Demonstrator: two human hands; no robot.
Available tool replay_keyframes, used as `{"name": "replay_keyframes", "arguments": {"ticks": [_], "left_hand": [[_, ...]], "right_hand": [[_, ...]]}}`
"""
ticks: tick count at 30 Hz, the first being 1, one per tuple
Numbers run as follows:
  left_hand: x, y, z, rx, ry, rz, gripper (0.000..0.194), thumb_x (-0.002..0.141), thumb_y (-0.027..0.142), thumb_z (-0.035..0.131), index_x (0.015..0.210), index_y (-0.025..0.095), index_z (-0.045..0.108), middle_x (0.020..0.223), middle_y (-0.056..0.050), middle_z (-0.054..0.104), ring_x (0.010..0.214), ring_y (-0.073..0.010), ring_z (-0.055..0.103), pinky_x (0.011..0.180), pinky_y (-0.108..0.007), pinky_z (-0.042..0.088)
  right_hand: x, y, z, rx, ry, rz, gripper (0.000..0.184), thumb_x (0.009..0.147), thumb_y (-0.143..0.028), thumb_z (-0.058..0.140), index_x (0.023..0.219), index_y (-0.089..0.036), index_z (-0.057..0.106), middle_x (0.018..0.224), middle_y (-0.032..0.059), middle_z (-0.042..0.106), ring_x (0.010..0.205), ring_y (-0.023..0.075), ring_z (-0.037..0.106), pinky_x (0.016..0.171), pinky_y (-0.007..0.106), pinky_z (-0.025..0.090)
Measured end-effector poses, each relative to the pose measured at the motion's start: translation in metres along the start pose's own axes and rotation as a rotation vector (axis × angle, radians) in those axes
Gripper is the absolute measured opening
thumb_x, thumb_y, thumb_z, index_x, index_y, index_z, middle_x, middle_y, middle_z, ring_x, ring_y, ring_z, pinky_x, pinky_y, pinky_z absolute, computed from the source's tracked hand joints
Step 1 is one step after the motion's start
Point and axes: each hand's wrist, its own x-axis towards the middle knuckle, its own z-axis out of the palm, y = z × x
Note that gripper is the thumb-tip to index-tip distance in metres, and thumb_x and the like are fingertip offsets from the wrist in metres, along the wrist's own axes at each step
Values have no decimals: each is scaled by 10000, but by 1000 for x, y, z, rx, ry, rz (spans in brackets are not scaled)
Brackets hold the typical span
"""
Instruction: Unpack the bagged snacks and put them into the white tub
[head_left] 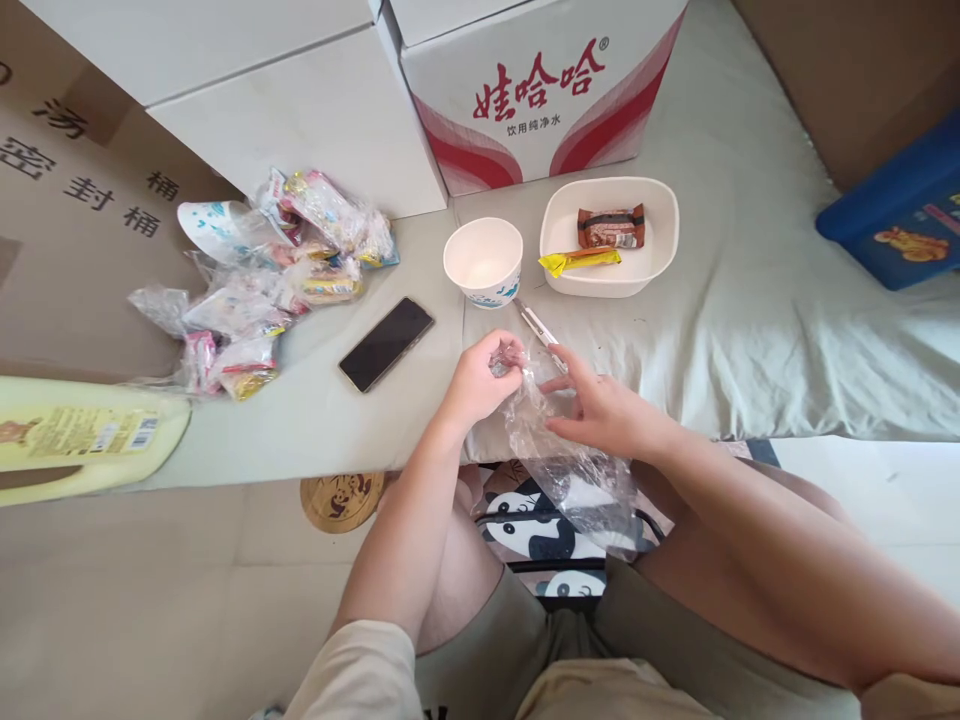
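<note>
My left hand [489, 378] is closed, pinching the top of a clear plastic bag [574, 485]. The crumpled bag hangs down over the cloth's front edge, above my lap. Beside it, my right hand [596, 408] has its fingers apart, with the thumb close to the film; whether it touches the bag I cannot tell. A white utility knife [538, 324] lies just beyond my right fingertips. Behind my hands stands a paper bowl [484, 262] with a blue print. Right of it, a white tray [660, 262] holds a brown wrapped snack [611, 228] and a yellow wrapped stick [581, 262].
A black phone [387, 344] lies left of my hands. Farther left is a heap of wrapped snacks and plastic packaging [247, 300]. A yellow jug [90, 430] lies at the left edge. A white water carton [540, 100] stands behind, and a blue container [900, 215] at right.
</note>
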Motion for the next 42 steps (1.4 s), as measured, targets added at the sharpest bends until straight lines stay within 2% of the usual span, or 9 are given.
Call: {"name": "replay_keyframes", "arguments": {"ticks": [6, 10, 13, 19, 22, 26, 31, 36, 42], "left_hand": [[-1, -3, -10, -148, 66, -14, 264, 632, 140, 693, 865, 195, 581, 784, 20, 652, 751, -116, 630, 721, -233, 485], [-2, 0, -4, -158, 71, -14, 239, 640, 154, 695, 844, 194, 578, 772, 22, 641, 737, -113, 621, 717, -233, 484], [-2, 2, 2, -129, 36, 11, 233, 646, 143, 682, 853, 194, 589, 798, 10, 655, 770, -124, 632, 748, -248, 494], [1, -1, -8, -186, 80, 32, 264, 636, 175, 741, 844, 196, 580, 774, 16, 646, 748, -123, 625, 735, -254, 499], [0, -4, -21, -279, 60, 6, 326, 627, 247, 816, 838, 199, 572, 796, 7, 667, 744, -131, 645, 744, -272, 517], [-2, -4, -31, -563, 104, 4, 489, 603, 394, 873, 991, 247, 614, 1135, -51, 706, 1062, -207, 669, 874, -320, 540], [-7, 1, -13, -689, -201, -175, 644, 615, 586, 835, 1128, 232, 674, 1316, -109, 656, 1247, -299, 605, 965, -389, 539], [-6, 1, 11, -387, -224, -245, 407, 763, 429, 770, 1081, 193, 678, 997, -70, 759, 888, -226, 733, 807, -350, 577], [-4, 0, 6, -267, -203, -259, 455, 839, 454, 660, 1210, 207, 570, 553, 28, 659, 467, -153, 625, 444, -232, 449]], "right_hand": [[6, 3, -10, -20, 109, 21, 398, 835, -291, 541, 1210, -169, 591, 917, 63, 746, 747, 205, 673, 722, 342, 516], [4, 2, 2, -23, 159, -92, 818, 763, -488, 678, 1452, -146, 398, 1198, 148, 696, 988, 284, 673, 814, 394, 519], [4, -2, 15, -125, 117, -63, 928, 766, -404, 675, 1543, -118, 257, 1057, 126, 733, 864, 281, 682, 744, 373, 498], [8, -4, 1, -163, 123, 60, 323, 812, -174, 505, 1092, -175, 665, 731, 30, 712, 676, 196, 627, 656, 287, 416], [8, -3, -4, -69, 97, 27, 152, 793, -159, 486, 766, -198, 631, 652, 14, 668, 607, 165, 587, 633, 279, 405], [10, -2, 0, 264, 147, -26, 135, 743, -154, 464, 775, -205, 585, 697, 3, 672, 603, 148, 611, 617, 269, 443], [19, 1, 2, 484, 331, -41, 116, 776, -236, 475, 813, -202, 579, 646, -7, 635, 586, 140, 580, 587, 267, 453], [19, 4, 2, 313, 381, -78, 241, 812, -379, 555, 958, -193, 598, 784, 3, 650, 646, 143, 585, 619, 286, 456], [19, 9, -1, 303, 313, 10, 228, 782, -285, 544, 991, -199, 581, 601, -55, 555, 460, 104, 473, 490, 260, 375]]}}
